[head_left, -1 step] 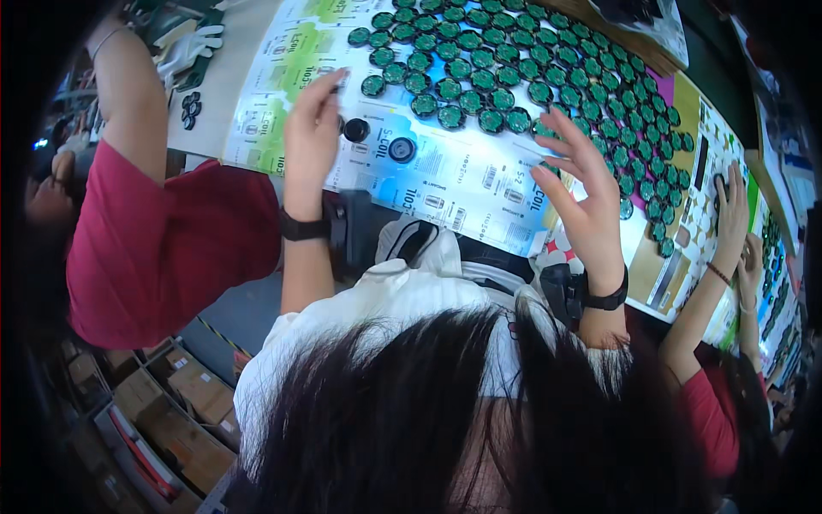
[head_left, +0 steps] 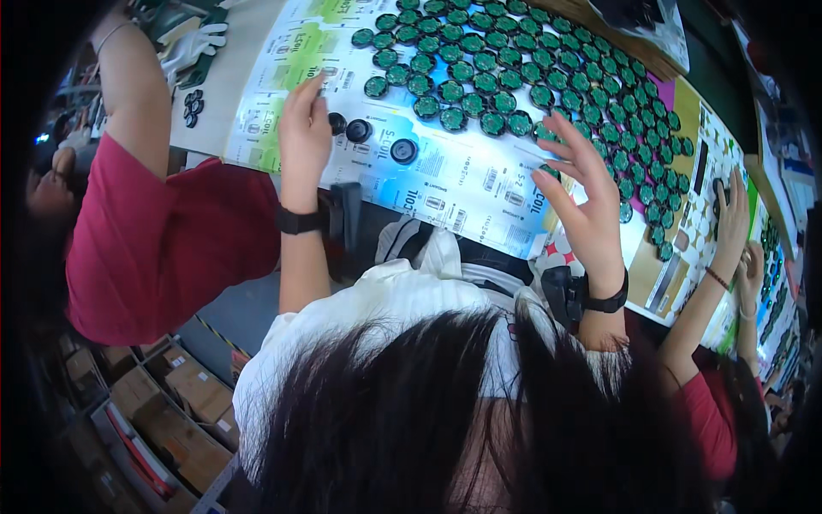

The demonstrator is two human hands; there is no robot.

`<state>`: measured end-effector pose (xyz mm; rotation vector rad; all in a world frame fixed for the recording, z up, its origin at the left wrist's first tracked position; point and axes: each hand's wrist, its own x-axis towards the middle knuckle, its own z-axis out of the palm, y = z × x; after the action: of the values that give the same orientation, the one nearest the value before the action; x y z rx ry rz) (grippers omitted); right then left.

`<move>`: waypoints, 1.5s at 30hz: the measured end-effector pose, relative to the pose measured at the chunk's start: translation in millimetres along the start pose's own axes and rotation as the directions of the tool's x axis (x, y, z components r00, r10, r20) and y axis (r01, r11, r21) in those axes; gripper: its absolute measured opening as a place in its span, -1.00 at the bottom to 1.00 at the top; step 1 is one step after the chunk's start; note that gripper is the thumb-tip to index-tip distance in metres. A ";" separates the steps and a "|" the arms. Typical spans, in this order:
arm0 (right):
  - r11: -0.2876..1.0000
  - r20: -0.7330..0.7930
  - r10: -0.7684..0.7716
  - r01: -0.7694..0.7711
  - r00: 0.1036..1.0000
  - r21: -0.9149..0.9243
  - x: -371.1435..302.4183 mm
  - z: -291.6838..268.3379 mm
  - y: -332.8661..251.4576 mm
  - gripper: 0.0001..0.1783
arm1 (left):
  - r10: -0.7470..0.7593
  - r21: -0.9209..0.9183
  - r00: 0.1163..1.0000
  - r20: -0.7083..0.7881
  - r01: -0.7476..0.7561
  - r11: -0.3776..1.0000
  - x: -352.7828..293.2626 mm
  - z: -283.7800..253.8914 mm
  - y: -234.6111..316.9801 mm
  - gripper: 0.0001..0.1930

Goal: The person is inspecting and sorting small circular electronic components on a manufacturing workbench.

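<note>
My left hand (head_left: 303,146) is over the printed sheet (head_left: 458,184), its thumb and fingers apart with nothing visible in them. Just right of it sit black round caps: one cap (head_left: 337,123) close to the thumb, a second cap (head_left: 359,130), and a ringed cap (head_left: 403,152) farther right. My right hand (head_left: 591,193) hovers with spread fingers at the near edge of the green round pieces (head_left: 485,83). These many pieces have green faces and black rims, and lie in rows. The right fingertips partly hide a few of them.
At left, a co-worker in a red sleeve (head_left: 128,257) reaches past small black parts (head_left: 193,107) and a white glove (head_left: 199,43). At right, another co-worker's hand (head_left: 730,218) works at the same table. Cardboard boxes (head_left: 193,385) stand on the floor at lower left.
My left hand has shifted slightly left, showing more of the black cap next to it. My right hand is almost unmoved.
</note>
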<state>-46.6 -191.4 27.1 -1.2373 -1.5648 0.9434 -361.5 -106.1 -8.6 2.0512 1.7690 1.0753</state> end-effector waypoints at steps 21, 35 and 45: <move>0.928 0.119 -0.084 0.121 0.989 -0.353 2.6 -13.4 -4.9 -0.32 | 0.130 0.431 0.939 0.317 -0.265 0.862 -33.5 10.6 -30.4 -0.49; 0.802 -0.015 -0.255 0.203 0.967 -0.563 62.8 -102.2 -6.5 -0.49 | 0.065 0.711 0.997 -0.047 -0.012 0.703 42.8 -64.8 -146.9 -0.25; 0.284 -0.087 -0.076 -0.063 0.993 -0.957 211.1 -90.2 80.4 -0.31 | 0.261 0.141 0.923 0.283 -0.310 0.940 4.6 -2.1 56.3 -0.28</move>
<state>43.0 34.6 19.1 -2.0383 -2.1010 -0.3091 -320.0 -116.3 28.4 2.4926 1.5190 0.6834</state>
